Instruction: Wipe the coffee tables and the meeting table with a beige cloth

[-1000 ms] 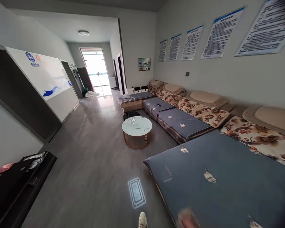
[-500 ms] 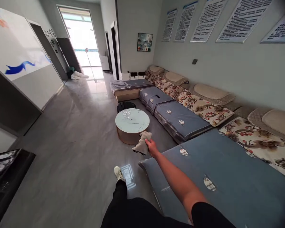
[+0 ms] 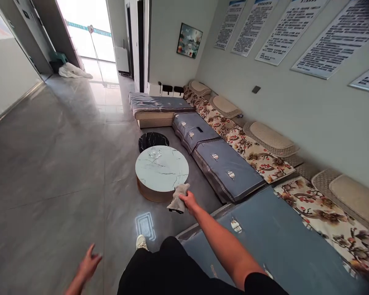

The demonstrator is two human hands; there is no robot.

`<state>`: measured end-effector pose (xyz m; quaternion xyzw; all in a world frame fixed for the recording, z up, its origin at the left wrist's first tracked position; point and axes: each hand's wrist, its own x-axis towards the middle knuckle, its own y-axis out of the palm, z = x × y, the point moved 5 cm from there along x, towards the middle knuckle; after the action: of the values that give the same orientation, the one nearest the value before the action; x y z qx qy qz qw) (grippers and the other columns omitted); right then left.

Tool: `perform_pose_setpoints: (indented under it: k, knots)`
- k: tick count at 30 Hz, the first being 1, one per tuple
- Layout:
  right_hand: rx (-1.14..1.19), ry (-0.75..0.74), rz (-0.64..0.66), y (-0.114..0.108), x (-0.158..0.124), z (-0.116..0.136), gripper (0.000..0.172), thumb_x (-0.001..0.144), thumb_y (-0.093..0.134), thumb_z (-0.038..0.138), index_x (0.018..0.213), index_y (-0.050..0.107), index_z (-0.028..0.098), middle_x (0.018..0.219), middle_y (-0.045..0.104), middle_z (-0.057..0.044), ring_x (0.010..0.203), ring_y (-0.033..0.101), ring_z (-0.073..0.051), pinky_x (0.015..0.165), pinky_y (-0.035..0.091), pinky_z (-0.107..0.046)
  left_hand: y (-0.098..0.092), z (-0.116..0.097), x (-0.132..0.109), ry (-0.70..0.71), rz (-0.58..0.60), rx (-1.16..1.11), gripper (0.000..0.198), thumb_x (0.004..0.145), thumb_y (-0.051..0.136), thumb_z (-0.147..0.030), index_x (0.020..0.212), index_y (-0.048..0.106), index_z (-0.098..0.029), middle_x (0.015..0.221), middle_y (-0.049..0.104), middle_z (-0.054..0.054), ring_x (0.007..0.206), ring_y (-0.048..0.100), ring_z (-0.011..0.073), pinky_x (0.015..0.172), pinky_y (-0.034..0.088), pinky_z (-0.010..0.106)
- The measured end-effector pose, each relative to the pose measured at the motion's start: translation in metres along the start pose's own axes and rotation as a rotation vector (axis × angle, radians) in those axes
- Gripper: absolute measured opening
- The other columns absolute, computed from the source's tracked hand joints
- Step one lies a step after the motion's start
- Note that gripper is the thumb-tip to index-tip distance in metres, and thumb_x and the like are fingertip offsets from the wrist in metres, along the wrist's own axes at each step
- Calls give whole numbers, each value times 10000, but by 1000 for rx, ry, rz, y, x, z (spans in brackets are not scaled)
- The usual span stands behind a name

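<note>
A beige cloth (image 3: 178, 198) is pinched in my right hand (image 3: 189, 201), hanging just in front of the near right rim of a round marble-topped coffee table (image 3: 160, 174). Dark edging shows along the cloth's lower side. My left hand (image 3: 89, 263) is low on the left above the grey floor, fingers apart and holding nothing. A clear glass-like item (image 3: 155, 153) sits on the far part of the tabletop; its exact kind is too small to tell.
A long sofa (image 3: 224, 168) with blue-grey covers runs along the right. A dark phone-like object (image 3: 199, 129) lies on it. Behind the table stands a lower black round table (image 3: 153, 140). White fabric (image 3: 74, 71) lies on the floor near the bright doorway.
My left hand has come into view at the lower left. The view has turned and moved closer to the coffee table. My right hand still holds the cloth.
</note>
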<state>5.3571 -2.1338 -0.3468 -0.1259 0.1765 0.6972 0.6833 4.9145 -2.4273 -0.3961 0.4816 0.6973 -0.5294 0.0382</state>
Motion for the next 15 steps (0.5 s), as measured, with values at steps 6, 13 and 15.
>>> perform_pose_setpoints:
  k: [6,13,15]
  knots:
    - [-46,15,72,17,98,27,633,574,940,475,1114,735,215,978,845,-60,928,769,-300,850,644,-407,19,-91,81,64,140,-358,769,933,642,-483,1640,459,-244,1328,802,140,1281,761,310,952,621,369]
    - [-184,64,161,-29,217,39,759,658,822,656,1266,690,222,1081,823,-96,960,763,-282,818,637,-397,143,-150,31,-69,435,-212,483,632,862,-699,897,731,-317,883,803,15,1215,787,364,1023,598,432]
    - [-321,113,154,-57,244,30,649,642,801,617,1148,694,226,962,781,-87,878,741,-281,739,611,-400,169,-183,20,-62,417,-166,453,661,829,-724,838,701,-327,796,765,-10,1128,812,353,964,607,441]
